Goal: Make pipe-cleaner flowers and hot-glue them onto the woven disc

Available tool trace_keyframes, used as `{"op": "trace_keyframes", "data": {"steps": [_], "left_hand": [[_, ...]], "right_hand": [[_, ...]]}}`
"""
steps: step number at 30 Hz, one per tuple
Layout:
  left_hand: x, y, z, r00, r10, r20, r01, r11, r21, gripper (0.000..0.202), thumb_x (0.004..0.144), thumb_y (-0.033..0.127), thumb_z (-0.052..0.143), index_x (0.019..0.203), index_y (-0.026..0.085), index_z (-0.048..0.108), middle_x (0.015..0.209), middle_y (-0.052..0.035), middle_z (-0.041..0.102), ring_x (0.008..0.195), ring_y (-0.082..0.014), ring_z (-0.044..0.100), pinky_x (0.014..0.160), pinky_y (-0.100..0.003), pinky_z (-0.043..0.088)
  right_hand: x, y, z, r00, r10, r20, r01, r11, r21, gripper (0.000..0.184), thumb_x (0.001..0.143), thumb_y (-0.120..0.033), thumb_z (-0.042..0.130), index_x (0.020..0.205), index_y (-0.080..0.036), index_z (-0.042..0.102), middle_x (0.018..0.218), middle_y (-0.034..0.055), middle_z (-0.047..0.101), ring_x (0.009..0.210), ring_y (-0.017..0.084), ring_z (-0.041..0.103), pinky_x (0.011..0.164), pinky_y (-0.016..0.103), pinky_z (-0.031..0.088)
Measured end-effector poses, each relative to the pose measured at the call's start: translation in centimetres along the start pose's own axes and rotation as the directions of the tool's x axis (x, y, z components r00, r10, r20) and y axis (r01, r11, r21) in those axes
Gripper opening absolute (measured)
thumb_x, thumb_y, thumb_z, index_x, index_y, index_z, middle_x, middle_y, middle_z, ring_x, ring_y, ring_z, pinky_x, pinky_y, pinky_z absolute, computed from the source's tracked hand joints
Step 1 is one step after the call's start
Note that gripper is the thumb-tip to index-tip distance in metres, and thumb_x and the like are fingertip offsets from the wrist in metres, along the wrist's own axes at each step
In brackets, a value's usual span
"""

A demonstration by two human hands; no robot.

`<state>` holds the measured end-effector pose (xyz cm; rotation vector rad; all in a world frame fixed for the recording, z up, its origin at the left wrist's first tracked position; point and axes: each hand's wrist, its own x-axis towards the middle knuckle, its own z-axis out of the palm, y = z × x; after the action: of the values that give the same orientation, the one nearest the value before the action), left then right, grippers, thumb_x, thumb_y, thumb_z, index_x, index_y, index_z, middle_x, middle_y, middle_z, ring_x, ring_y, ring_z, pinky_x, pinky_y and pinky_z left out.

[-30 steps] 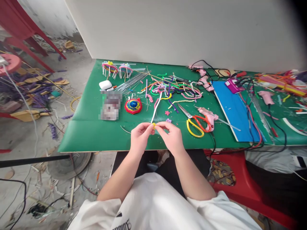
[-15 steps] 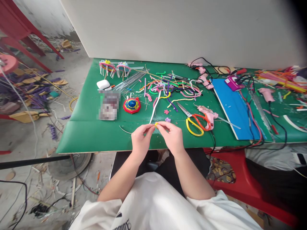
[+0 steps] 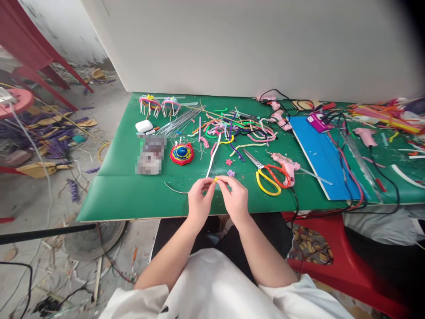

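Note:
Both my left hand (image 3: pixel 200 200) and my right hand (image 3: pixel 237 200) are closed in a pinch near the table's front edge. Between their fingertips shows a small yellow piece (image 3: pixel 216 179), mostly covered, its kind too small to make out. Just behind the fingers a white strip (image 3: pixel 214 157) runs back toward a tangle of coloured pipe cleaners (image 3: pixel 229 126). A purple flower (image 3: pixel 230 173) and a pink flower (image 3: pixel 229 162) lie beyond my right hand. To its right rest scissors (image 3: pixel 268 179) with one yellow and one orange handle. A thin curved wire (image 3: pixel 174 188) lies left of my left hand.
On the green table (image 3: pixel 113 195) stand a red, yellow and blue octagonal piece (image 3: pixel 182 153), a white case (image 3: pixel 144 126) and two small umbrella-like pieces. Pink glue guns (image 3: pixel 288 168) with black cords lie to the right, beside a blue board (image 3: pixel 323 155). A grey panel (image 3: pixel 239 48) rises behind.
The view has tilted slightly, so the table sits lower in the picture. My hands stay together at the yellow piece, with the wrists turned a little closer to each other.

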<state>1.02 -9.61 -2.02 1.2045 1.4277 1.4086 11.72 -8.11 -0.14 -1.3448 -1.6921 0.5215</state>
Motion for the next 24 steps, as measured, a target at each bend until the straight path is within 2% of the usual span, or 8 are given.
{"op": "trace_keyframes", "data": {"steps": [3,7,12,17,24], "left_hand": [[0.6,-0.3,-0.1,1.0,-0.005,0.028,0.005,1.0,0.009,0.012,0.082,0.03,0.058,0.085,0.019,0.063,0.083,-0.0042,0.067,0.077,-0.0148,0.064,0.071,-0.027,0.053],[1.1,-0.2,0.2,0.998,0.061,0.029,-0.064,0.994,0.084,0.01,0.083,0.027,0.057,0.084,0.019,0.062,0.081,-0.0034,0.066,0.074,-0.0138,0.062,0.069,-0.026,0.051],[1.3,0.2,1.1,0.988,0.153,-0.007,-0.15,0.976,0.155,0.009,0.085,0.026,0.055,0.085,0.02,0.061,0.081,-0.0028,0.066,0.074,-0.0139,0.062,0.07,-0.027,0.051],[1.6,0.4,1.7,0.982,0.187,-0.021,-0.181,0.969,0.166,0.01,0.086,0.027,0.053,0.085,0.02,0.06,0.08,-0.0027,0.065,0.074,-0.0134,0.061,0.07,-0.026,0.05],[3.5,0.9,2.2,0.975,0.218,0.052,-0.224,0.958,0.179,0.01,0.086,0.024,0.053,0.086,0.019,0.06,0.081,-0.0022,0.065,0.075,-0.0127,0.061,0.071,-0.025,0.049]], "right_hand": [[0.4,0.5,-0.2,0.999,0.031,0.04,-0.032,0.999,0.025,0.016,0.087,-0.029,0.053,0.09,-0.024,0.068,0.09,0.0033,0.073,0.08,0.018,0.068,0.076,0.032,0.054],[0.7,0.8,-0.3,1.0,0.02,0.006,-0.02,1.0,0.001,0.015,0.086,-0.026,0.053,0.086,-0.023,0.067,0.085,0.0036,0.072,0.076,0.018,0.067,0.074,0.031,0.054],[1.1,0.9,-0.3,0.998,-0.02,-0.058,0.018,0.999,-0.034,0.016,0.089,-0.026,0.049,0.085,-0.023,0.064,0.082,0.0039,0.072,0.075,0.018,0.066,0.072,0.032,0.053],[1.5,1.2,-0.2,0.988,-0.091,-0.124,0.082,0.994,-0.076,0.015,0.089,-0.024,0.049,0.086,-0.022,0.063,0.081,0.0047,0.071,0.075,0.018,0.066,0.072,0.031,0.053],[3.4,2.1,-0.7,0.975,-0.179,-0.134,0.17,0.983,-0.07,0.014,0.089,-0.02,0.049,0.086,-0.02,0.063,0.08,0.004,0.071,0.076,0.016,0.066,0.07,0.029,0.053]]}}
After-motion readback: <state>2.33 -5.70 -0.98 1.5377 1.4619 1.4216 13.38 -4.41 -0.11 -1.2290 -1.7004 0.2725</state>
